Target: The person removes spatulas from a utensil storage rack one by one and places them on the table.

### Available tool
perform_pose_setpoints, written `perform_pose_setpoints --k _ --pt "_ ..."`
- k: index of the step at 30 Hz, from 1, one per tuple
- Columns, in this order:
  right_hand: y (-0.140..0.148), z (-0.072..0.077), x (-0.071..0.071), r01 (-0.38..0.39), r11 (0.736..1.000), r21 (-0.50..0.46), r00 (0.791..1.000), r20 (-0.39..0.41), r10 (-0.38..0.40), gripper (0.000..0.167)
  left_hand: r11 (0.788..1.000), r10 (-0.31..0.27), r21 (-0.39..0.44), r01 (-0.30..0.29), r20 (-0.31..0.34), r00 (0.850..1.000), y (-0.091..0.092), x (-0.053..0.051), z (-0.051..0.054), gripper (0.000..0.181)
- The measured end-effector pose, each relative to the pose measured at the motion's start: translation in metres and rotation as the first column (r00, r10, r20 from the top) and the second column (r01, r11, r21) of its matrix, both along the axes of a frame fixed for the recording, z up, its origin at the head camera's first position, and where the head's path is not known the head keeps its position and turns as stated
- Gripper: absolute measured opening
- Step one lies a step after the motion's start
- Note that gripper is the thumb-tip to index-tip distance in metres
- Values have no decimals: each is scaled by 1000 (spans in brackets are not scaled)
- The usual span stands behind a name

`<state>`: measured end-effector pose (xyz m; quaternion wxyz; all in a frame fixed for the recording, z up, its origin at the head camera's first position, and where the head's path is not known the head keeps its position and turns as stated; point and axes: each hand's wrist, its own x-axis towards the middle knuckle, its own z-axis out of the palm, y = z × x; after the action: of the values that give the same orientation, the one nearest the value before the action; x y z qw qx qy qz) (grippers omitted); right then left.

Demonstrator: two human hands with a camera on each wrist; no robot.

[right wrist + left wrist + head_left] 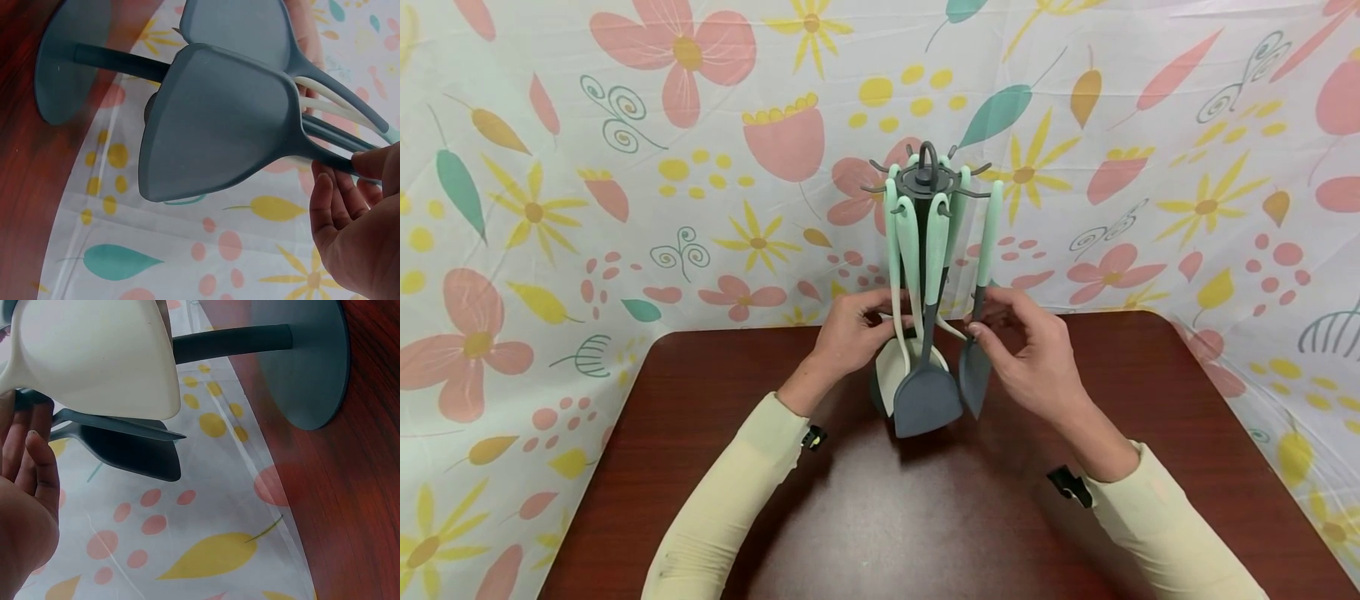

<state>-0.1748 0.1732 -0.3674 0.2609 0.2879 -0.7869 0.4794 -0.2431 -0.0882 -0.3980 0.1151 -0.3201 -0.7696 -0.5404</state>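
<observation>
Utensil stand handled with two bare hands, head view. A dark grey stand with a round hook-bearing top and a loop stands at the centre of the frame on a glossy red-brown wood-grain table. From its hooks, mint-green-handled utensils hang around the post, among them a broad grey flat-bladed spatula at the front and a cream-white turner to its left. Right of centre, the right hand pinches, between thumb and fingers, the neck of a second grey spatula with a mint-green handle; its handle top lies beside a hook, and whether it hangs there cannot be told. The left hand, left of centre, has its fingers partly curled among the stems; what it grips, if anything, cannot be told. Behind, a white flower-printed cloth fills the upper frame.
</observation>
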Motion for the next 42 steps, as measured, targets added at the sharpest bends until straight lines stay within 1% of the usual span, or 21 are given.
perform_pose_setpoints --k 8,15,18,23,26,28,34,42 --pt "6 -2 1 12 1000 -1 1000 20 -12 38 1000 5 3 -5 -1 1000 0 -2 -1 26" --pt "10 -6 3 20 999 -38 1000 0 -20 38 1000 -11 24 10 13 1000 0 -1 -3 27" --pt "8 -2 6 26 998 -55 1000 -17 -26 39 1000 -9 23 9 11 1000 0 0 -2 27" --pt "1 12 17 31 997 -68 999 -29 -33 35 1000 -2 14 2 21 1000 0 1 -2 28" --pt "0 17 22 40 997 -67 999 -31 -42 34 1000 -1 11 1 21 1000 0 1 -2 28" --pt "3 14 21 49 997 -67 998 -29 -51 34 1000 -3 10 3 17 1000 0 1 -2 29" --pt "18 -9 9 68 996 -59 998 4 -68 38 1000 -6 13 6 25 1000 0 1 -2 29" --pt "25 -13 9 100 995 -30 994 43 -98 36 999 -16 30 15 16 1000 0 1 -2 28"
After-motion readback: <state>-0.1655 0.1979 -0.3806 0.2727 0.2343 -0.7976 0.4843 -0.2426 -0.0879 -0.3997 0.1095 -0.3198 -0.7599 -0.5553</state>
